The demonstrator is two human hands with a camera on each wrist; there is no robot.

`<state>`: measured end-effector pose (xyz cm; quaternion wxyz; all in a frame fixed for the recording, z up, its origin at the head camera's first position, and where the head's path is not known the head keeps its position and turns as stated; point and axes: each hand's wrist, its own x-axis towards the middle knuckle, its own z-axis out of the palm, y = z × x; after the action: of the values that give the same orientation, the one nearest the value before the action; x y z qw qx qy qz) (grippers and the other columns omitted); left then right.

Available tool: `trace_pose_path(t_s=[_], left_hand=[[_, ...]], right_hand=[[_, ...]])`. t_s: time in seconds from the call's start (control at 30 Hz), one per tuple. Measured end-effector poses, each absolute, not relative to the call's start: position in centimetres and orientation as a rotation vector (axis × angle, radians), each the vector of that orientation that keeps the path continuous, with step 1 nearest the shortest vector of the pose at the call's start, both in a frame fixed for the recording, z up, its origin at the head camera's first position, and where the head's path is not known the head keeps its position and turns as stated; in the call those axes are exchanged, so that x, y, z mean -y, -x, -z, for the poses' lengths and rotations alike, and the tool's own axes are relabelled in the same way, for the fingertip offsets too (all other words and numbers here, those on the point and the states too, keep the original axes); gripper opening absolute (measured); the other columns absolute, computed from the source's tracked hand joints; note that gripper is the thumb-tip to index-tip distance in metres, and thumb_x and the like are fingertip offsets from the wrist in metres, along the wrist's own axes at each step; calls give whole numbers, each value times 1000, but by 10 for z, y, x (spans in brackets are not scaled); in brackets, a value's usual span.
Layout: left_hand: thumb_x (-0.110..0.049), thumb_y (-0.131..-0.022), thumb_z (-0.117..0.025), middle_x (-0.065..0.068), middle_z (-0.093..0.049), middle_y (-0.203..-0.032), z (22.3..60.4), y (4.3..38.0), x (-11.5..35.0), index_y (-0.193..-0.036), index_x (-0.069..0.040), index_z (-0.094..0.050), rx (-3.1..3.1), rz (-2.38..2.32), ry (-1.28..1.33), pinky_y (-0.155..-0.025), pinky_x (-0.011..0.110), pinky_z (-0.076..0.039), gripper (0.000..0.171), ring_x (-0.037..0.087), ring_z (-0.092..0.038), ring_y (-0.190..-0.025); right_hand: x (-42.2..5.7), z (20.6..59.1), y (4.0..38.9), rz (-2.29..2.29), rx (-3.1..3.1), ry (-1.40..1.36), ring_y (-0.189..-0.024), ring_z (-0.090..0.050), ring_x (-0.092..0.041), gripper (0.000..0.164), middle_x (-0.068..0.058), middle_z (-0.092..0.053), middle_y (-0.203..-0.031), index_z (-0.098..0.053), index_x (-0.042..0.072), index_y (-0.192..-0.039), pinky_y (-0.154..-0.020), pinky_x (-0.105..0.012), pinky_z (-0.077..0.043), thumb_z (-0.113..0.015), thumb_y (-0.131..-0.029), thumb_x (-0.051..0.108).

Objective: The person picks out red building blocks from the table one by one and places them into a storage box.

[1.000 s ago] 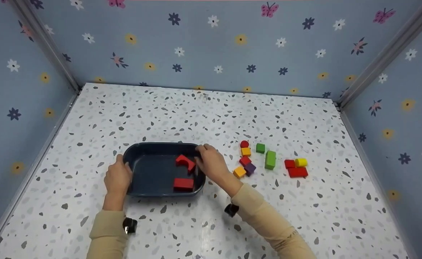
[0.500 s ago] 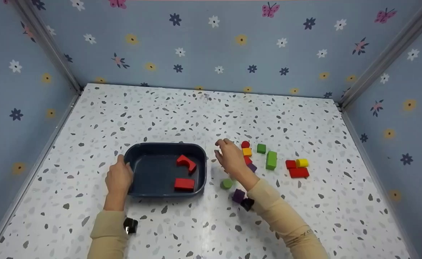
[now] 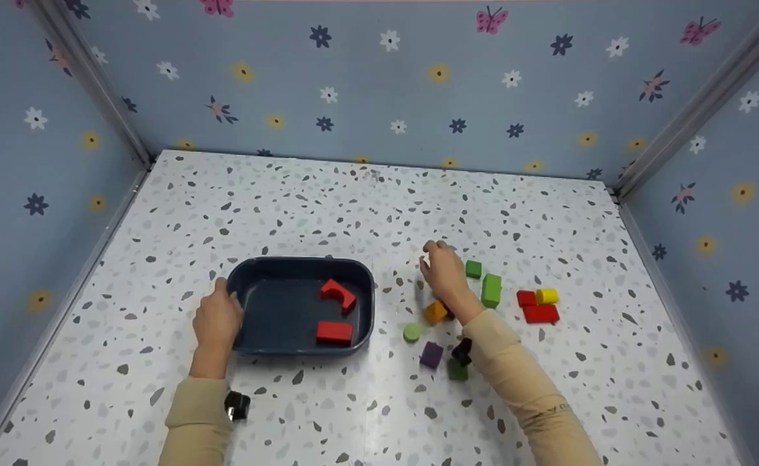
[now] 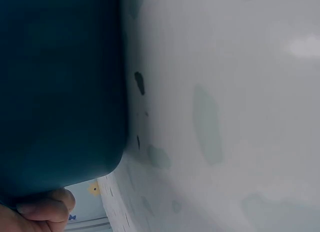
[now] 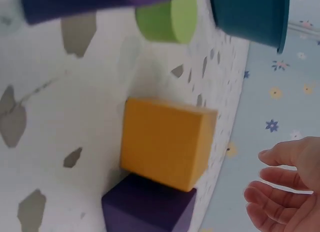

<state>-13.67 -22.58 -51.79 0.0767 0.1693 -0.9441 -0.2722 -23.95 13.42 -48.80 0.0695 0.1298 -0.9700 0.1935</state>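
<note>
My left hand [image 3: 217, 317] grips the left rim of a dark blue basin [image 3: 269, 317]; its curled fingers [image 4: 52, 207] show at the basin's side in the left wrist view. Inside the basin lie a red arch block [image 3: 339, 296] and a red rectangular block [image 3: 335, 332]. My right hand [image 3: 447, 275] hovers over the blocks to the right, fingers loosely bent and holding nothing. Under its wrist sits an orange cube [image 5: 160, 142], touching a dark purple block [image 5: 150, 207]. The right hand and forearm hide some blocks in the head view.
Nearby lie a light green cylinder [image 3: 412, 332], a purple block [image 3: 431, 355] and a green block [image 3: 457, 369]. Farther right are a green cube [image 3: 473, 269], a light green block [image 3: 491, 290], a yellow cylinder [image 3: 547, 296] and red blocks [image 3: 541, 314]. Patterned walls surround the speckled table.
My right hand has left the basin's right rim and moved right, over the loose blocks. Blocks formerly behind the forearm now show. My left hand stays on the basin.
</note>
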Motion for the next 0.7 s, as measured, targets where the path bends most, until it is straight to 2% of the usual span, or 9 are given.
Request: trace_pose_path(t_s=[0.33, 0.7], left_hand=[[-8, -90, -44, 35, -56, -84, 516, 137, 225, -110, 4, -43, 2839, 814, -506, -53, 52, -41, 24, 47, -57, -68], [-9, -91, -43, 34, -56, -86, 517, 137, 225, -111, 4, -43, 2838, 826, -520, -54, 51, -41, 24, 45, -57, -69]], right_hand=[[-145, 497, 251, -480, 2981, -253, -87, -53, -31, 26, -18, -54, -96, -57, -2, -101, -75, -41, -43, -64, -79, 11], [-152, 506, 258, -406, 3119, -149, -84, -53, -32, 31, -19, -51, -98, -54, -2, -105, -74, -43, -44, -62, -81, 15]])
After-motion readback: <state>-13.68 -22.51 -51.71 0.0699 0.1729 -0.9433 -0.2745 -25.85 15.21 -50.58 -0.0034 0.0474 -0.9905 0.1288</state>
